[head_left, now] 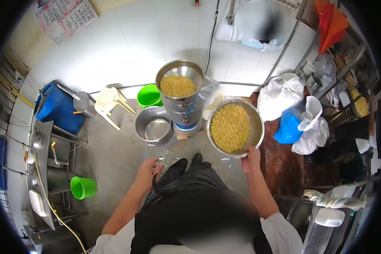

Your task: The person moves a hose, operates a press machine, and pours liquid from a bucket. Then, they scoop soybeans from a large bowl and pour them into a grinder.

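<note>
My right hand (250,158) grips the near rim of a round metal bowl (258,122), thumb over the edge. Yellow grains, perhaps soaked beans, (229,127) fill much of the bowl, heaped toward its left side. My left hand (150,171) hangs beside my apron with fingers loosely apart and nothing in it. Ahead stands a metal grinder-like machine (181,109) with a wide steel hopper (186,67) on top, holding more yellow grains (178,86). The bowl is just right of this machine. An open metal pot (154,127) sits left of it on the floor.
A green tub (149,96) and a cream plastic stool (111,103) stand by the wall. To the left are a blue barrel (57,110), a steel sink counter (46,169) and a green bucket (83,187). White sacks (281,95) and a blue bag (288,125) lie at right.
</note>
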Demonstrator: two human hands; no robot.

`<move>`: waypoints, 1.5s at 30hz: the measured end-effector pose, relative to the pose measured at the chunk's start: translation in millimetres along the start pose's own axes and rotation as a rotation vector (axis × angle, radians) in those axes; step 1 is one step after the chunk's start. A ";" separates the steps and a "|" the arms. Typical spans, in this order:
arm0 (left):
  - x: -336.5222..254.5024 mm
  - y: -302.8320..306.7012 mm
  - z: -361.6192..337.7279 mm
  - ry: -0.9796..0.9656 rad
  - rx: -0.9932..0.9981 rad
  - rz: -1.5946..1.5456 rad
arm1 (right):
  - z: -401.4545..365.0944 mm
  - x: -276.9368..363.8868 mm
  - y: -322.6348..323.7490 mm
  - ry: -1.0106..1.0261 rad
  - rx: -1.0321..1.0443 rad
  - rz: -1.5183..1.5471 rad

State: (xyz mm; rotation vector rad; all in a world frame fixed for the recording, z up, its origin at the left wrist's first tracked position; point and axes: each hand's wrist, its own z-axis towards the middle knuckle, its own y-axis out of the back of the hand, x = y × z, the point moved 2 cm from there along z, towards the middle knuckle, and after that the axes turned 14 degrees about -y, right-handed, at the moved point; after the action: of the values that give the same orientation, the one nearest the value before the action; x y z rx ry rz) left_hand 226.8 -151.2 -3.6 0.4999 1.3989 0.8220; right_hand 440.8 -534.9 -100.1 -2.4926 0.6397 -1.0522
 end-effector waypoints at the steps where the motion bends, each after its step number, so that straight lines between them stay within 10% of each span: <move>1: 5.0 5.8 11.6 0.005 0.005 0.015 | 28.1 13.8 -29.6 0.018 0.002 -0.039; 8: 15.5 40.2 99.3 0.124 0.036 0.168 | 121.6 87.6 -265.9 0.355 0.020 -0.399; 12: 16.2 42.6 135.1 0.184 -0.032 0.102 | 180.7 85.1 -318.9 0.830 -0.021 -0.923; 16: 32.9 53.0 138.8 0.159 0.008 0.141 | 189.3 70.4 -350.5 0.877 -0.060 -1.323; 24: 63.4 65.7 183.7 0.198 0.091 0.010 | 176.4 94.8 -362.7 1.263 -0.082 -1.250; 27: 66.9 52.1 219.6 -0.024 0.156 -0.107 | 161.5 101.1 -335.6 1.153 -0.173 -0.932; 31: 64.1 10.1 260.2 -0.233 0.419 -0.149 | 147.4 47.7 -217.7 0.230 -0.166 -0.012; 35: 93.2 -48.6 260.5 -0.348 0.559 -0.153 | 76.0 -70.1 -57.0 -0.204 -0.216 0.333; 45: -21.2 -171.8 202.2 -1.194 0.733 -0.238 | -195.3 -308.4 136.9 -0.010 -0.777 0.782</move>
State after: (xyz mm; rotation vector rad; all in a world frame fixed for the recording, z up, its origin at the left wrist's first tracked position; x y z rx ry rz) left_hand 460.8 -245.0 -89.3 1.1159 0.5422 -0.2695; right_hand 69.0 -513.6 -215.5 -2.3603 2.1092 -0.5214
